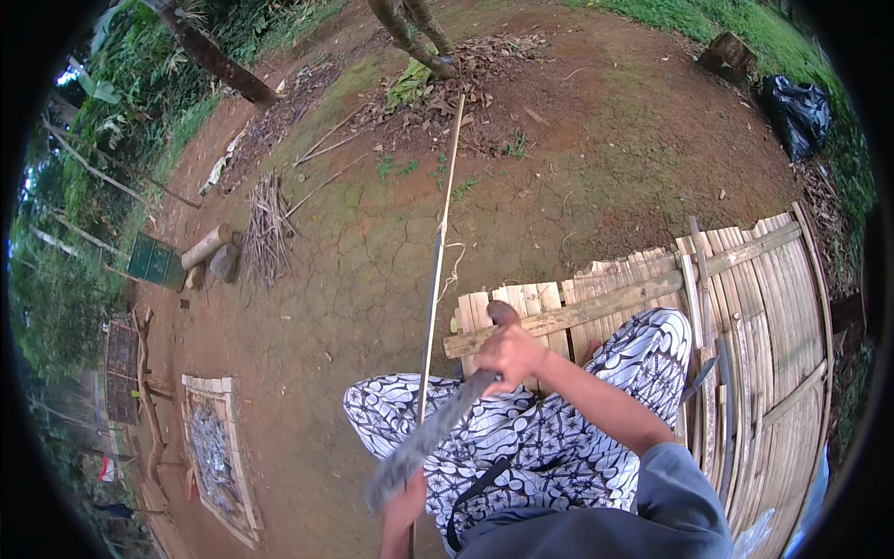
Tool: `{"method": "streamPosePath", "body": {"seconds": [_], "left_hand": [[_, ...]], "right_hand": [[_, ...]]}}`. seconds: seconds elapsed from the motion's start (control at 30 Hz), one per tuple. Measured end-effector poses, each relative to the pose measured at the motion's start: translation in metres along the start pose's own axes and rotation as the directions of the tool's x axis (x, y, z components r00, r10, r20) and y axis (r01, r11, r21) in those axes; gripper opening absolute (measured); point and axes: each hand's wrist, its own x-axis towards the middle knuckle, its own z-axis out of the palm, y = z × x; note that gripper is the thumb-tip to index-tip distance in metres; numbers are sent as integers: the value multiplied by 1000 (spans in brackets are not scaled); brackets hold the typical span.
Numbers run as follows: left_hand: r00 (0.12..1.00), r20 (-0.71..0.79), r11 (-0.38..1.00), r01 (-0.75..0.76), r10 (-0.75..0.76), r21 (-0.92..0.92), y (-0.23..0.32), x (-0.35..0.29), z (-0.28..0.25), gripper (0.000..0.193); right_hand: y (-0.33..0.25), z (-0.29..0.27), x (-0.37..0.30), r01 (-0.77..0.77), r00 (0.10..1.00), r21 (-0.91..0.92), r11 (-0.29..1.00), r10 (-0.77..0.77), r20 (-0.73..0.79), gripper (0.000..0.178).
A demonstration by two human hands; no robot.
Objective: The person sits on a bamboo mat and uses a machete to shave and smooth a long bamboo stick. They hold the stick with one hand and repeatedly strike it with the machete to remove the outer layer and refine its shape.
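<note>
My right hand [510,358] is wrapped round the dark handle [503,313] of a machete. Its wide grey blade [430,442] slants down to the left, smeared by motion, and passes over a long thin bamboo strip [435,287]. The strip runs from near the tree base, past my knee, to my left hand [403,506], which is closed round its near end. Part of that hand lies behind the blade. A thin curled shaving [454,265] hangs from the strip about midway. Whether the blade touches the strip, I cannot tell.
I sit cross-legged on a bamboo slat platform [764,270], with loose bamboo pieces [736,401] to my right. Beyond are cracked soil, a stick pile [267,228], a log [206,245], a tree [410,37] and a black plastic bag [794,114]. A framed bed [244,456] lies at left.
</note>
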Motion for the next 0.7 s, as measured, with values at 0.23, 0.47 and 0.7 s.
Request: {"method": "streamPosePath", "body": {"seconds": [0.23,0.47,0.7], "left_hand": [[966,66,939,259,-250,-228,30,0,-25,35],[936,251,841,336,-247,-425,33,12,3,35],[954,198,912,280,-227,-301,29,-6,-11,36]], "right_hand": [[22,-17,8,-778,626,-92,621,758,-183,56],[-12,1,2,-98,991,5,995,98,-89,58],[26,-24,5,-789,611,-60,611,771,-179,53]]}}
